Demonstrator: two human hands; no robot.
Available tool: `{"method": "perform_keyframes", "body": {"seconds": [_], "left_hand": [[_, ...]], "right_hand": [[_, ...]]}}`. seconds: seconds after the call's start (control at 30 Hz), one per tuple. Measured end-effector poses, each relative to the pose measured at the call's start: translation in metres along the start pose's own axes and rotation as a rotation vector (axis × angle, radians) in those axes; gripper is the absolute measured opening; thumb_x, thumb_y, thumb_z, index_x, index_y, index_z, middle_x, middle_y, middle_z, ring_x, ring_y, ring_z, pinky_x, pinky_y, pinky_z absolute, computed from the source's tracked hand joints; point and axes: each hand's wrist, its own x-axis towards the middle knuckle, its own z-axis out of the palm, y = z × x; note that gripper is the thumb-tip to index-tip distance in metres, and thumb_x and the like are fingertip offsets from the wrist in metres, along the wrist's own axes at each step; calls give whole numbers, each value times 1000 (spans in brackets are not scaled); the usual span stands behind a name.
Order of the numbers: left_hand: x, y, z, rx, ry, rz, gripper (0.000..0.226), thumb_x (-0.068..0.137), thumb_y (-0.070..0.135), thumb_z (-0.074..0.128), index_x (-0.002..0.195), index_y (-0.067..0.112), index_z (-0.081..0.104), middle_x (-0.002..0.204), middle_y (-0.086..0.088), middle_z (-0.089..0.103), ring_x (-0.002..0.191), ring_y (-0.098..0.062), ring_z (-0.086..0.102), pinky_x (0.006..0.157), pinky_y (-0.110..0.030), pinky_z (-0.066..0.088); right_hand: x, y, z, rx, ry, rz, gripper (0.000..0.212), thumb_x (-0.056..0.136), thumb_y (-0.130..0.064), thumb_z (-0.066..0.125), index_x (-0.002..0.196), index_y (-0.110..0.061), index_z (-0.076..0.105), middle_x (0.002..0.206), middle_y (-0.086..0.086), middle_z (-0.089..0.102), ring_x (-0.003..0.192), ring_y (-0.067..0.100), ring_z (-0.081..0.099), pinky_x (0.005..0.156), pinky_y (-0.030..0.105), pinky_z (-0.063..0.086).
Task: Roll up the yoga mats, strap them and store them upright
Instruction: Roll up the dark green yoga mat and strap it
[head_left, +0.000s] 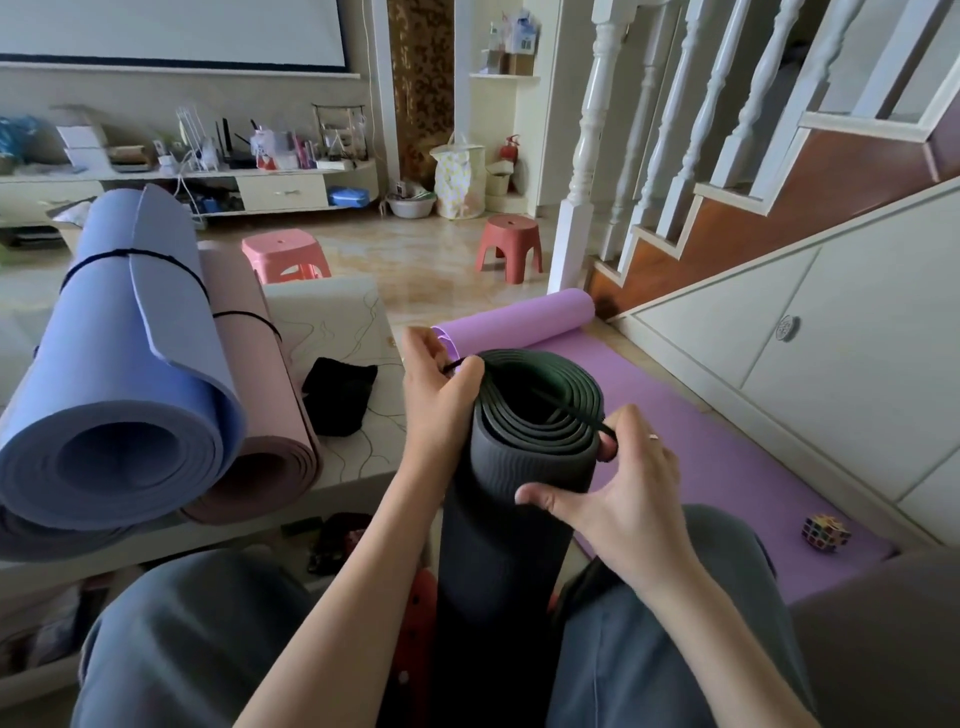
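Both hands, left hand (441, 384) and right hand (618, 483), pinch the black strap (566, 408) across the upright dark mat (519, 467); stretch evenly, then slide it down.

I see the rolled black mat (519, 467) upright between my knees, and I place everything by it. Left of it the low table (337, 322) blocks the way, loaded with a blue roll (130, 374) and a pink roll (260, 415). Right of it lies the purple mat (727, 457), flat and passable, with a puzzle cube (826, 532) on it. Beyond it the floor (415, 270) is open up to two stools.
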Motion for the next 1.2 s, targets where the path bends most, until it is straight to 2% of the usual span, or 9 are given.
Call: {"method": "perform_keyframes", "body": {"seconds": [0.1, 0.2, 0.33, 0.47, 0.57, 0.67, 0.8, 1.0, 1.2], "left_hand": [[2, -4, -4, 113, 147, 112, 16, 86, 14, 56, 87, 18, 41, 71, 6, 37, 59, 0, 37, 59, -14, 35], [11, -15, -20, 191, 99, 91, 17, 86, 35, 53, 79, 20, 48, 76, 2, 44, 72, -8, 42, 68, -23, 36], [35, -16, -64, -26, -359, -62, 48, 73, 52, 70, 87, 12, 47, 71, 7, 51, 62, -6, 46, 59, -19, 40], [54, -10, -90, 18, -640, -240, 93, 38, 41, 96, 109, 15, 41, 100, -6, 61, 88, -15, 66, 74, -23, 54], [48, -8, -78, 91, -507, -164, 75, 50, 17, 93, 105, 14, 42, 89, -5, 65, 82, -13, 65, 71, -22, 55], [33, -17, -54, 160, -312, -6, 40, 77, -1, 75, 91, 18, 43, 55, 7, 56, 56, -6, 53, 62, -23, 48], [6, -55, -60, 552, -221, 471, 26, 95, 24, 53, 80, 29, 32, 61, 16, 37, 61, -4, 35, 58, -12, 30], [10, -86, -110, 1042, -580, 764, 23, 88, 36, 50, 74, 20, 57, 74, 10, 57, 83, -7, 49, 82, -35, 27], [-1, -114, -129, 1139, -836, 522, 25, 68, 39, 54, 90, 29, 51, 96, 7, 67, 103, -13, 55, 85, -34, 26]], "right_hand": [[-2, -3, 12, 0, 117, 28, 66, 59, -85, 54, 79, -28, 27, 65, -16, 33, 67, 11, 37, 72, 39, 38], [7, -3, 22, -64, 157, -6, 63, 65, -85, 46, 72, -25, 27, 59, -15, 28, 61, 11, 35, 72, 38, 37], [28, 3, 28, -12, 95, 28, 61, 59, -79, 57, 62, -29, 25, 51, -14, 29, 57, 2, 34, 72, 41, 40], [44, 7, 31, 116, -26, 86, 66, 53, -84, 60, 60, -26, 30, 52, -10, 31, 60, 11, 36, 66, 38, 37], [51, 11, 38, 114, 10, 55, 62, 61, -80, 58, 59, -29, 24, 53, -10, 29, 60, 14, 35, 64, 38, 39], [53, 16, 48, -74, 128, -88, 51, 78, -57, 61, 55, -34, 21, 54, -12, 27, 69, 14, 40, 74, 44, 41], [51, 34, 49, -276, 202, -371, 50, 93, -49, 53, 52, -21, 55, 59, -11, 56, 83, 21, 54, 90, 48, 35], [49, 96, 30, -383, -220, -630, 54, 99, -48, 38, 63, -19, 67, 66, -9, 64, 87, 15, 58, 97, 43, 28], [17, 110, 46, -587, -686, -688, 23, 65, -39, 59, 82, -25, 66, 85, -7, 68, 97, 12, 51, 74, 37, 41]]}}
